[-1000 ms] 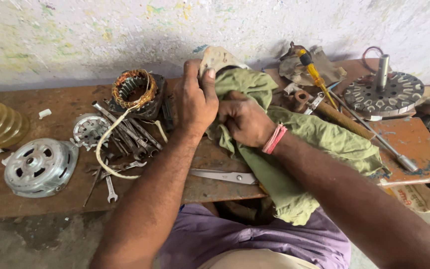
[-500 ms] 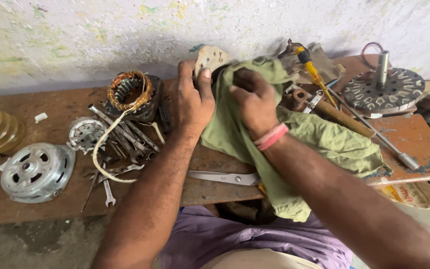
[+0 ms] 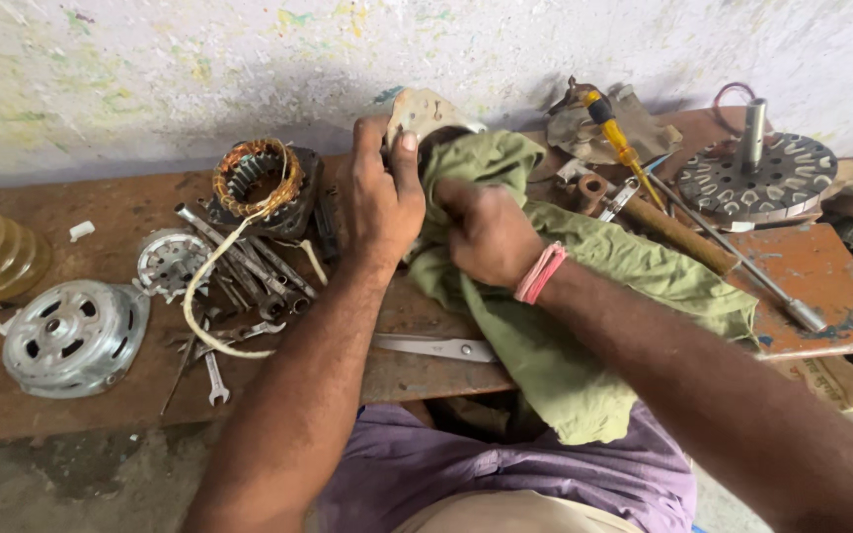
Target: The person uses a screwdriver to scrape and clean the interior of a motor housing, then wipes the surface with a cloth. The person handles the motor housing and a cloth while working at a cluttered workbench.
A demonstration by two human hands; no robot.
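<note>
Left hand (image 3: 384,202), just above frame centre, has its fingers curled tight w/ thumb pressed flat over the rim of a dirty pale motor cover (image 3: 425,114), gripping it at the near edge so the piece stands tilted on the workbench (image 3: 101,415). Right hand (image 3: 486,235), centre of frame, is closed into a loose fist bunching a green rag (image 3: 584,326) & pushing that wad against or into the cover's open side; fingertips are buried in cloth, so exact contact can't be told. The cover sits directly btwn the two hands, touching the left palm side & the rag, w/ its top poking up toward the wall. Judging by looks, it's a stiff cast or pressed metal shell, moderately heavy, prob. greasy & so a bit slippery; the rim is the sensible hold, as the left hand has it. The rag is soft, limp, light; it drapes off the bench edge to lower centre over the person's lap. Further out: scissors (image 3: 436,347) lie flat just below the left wrist; a pile of spanners (image 3: 249,271) & a copper-wound stator (image 3: 259,183) at centre left; a silver end bell (image 3: 71,336) at far left; a yellow-handled screwdriver (image 3: 612,133) & a round rotor disc with shaft (image 3: 757,173) at upper right.
</note>
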